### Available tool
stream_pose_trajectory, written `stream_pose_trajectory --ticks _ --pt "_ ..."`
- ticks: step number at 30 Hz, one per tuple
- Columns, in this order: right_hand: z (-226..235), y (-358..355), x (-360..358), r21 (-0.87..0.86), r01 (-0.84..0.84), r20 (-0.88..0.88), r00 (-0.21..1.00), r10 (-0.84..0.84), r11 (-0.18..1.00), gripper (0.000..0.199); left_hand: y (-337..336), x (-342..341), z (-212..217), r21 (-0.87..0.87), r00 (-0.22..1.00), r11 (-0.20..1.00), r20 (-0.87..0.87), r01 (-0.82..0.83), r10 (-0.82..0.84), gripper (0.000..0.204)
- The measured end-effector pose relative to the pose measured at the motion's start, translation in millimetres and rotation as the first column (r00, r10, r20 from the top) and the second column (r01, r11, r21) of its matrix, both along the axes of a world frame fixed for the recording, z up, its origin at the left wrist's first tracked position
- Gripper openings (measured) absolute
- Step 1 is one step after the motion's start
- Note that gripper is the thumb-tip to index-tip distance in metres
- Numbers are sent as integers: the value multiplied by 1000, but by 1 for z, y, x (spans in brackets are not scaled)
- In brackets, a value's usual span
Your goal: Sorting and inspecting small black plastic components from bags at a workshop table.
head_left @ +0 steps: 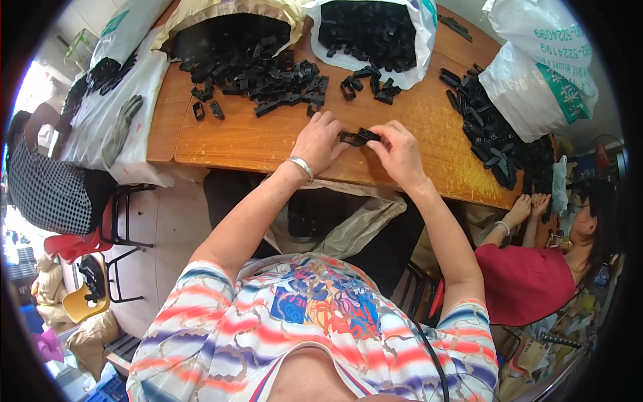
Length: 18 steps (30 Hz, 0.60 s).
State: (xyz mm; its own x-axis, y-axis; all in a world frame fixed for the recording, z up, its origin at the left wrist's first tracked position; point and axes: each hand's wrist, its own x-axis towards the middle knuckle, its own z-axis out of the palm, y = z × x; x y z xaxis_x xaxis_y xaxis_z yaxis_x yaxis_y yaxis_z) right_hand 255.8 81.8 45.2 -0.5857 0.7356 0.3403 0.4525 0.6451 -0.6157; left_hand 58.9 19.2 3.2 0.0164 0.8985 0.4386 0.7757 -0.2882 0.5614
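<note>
Between my two hands, just above the near edge of the wooden table [234, 146], is a small black plastic part [355, 138]. My left hand [320, 144] pinches its left end, and a bracelet circles that wrist. At its right end, my right hand [398, 153] grips with thumb and fingers. Whether it is one piece or two joined pieces, I cannot tell. Beyond my left hand lies a loose heap of similar black parts [288, 87], spilling from a tan sack [231, 8]. A white sack [422, 40] beside it holds more black pieces.
Longer black pieces [479, 120] pile along the table's right side beside a white-green bag [542, 87]. A person in a red top [529, 281] works there with both hands. Another person in a checked top [50, 191] sits at left, near a grey glove [122, 130]. An open sack [365, 218] hangs below my forearms.
</note>
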Motion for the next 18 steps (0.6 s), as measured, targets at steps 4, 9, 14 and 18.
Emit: stream_pose_trajectory --ticks 4,9,14,18 --pt "-9 0 -17 123 -78 62 996 71 989 21 1 0 0 -21 1000 1000 7 4 -4 26" --pt "-14 -5 -16 140 -125 122 987 108 982 24 -1 -2 0 -26 1000 1000 28 10 -9 26" --pt "-22 -17 -24 433 -168 290 956 39 886 31 0 -1 -3 -17 1000 1000 22 -6 6 28" --pt "-23 -13 -24 437 -139 268 963 19 889 26 -2 -4 -2 -18 1000 1000 10 21 -20 31"
